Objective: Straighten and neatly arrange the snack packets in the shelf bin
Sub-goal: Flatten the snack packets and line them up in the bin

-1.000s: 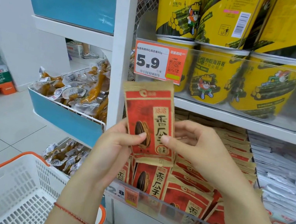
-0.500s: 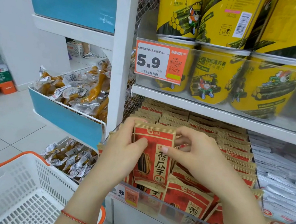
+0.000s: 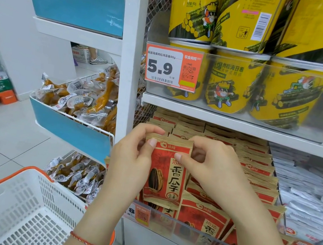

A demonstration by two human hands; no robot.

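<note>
Both hands pinch the top of one red packet [image 3: 166,174]: the left hand [image 3: 130,166] holds its left corner, the right hand [image 3: 209,172] its right. The packet stands up at the front of the clear shelf bin [image 3: 188,230]. Behind the hands, the packets sit in tidy rows. Just below the right hand, some front packets [image 3: 203,215] lean, so I think work is left. Yellow tubs [image 3: 232,80] stand above the hands. A white basket [image 3: 22,210] waits below the left hand.
</note>
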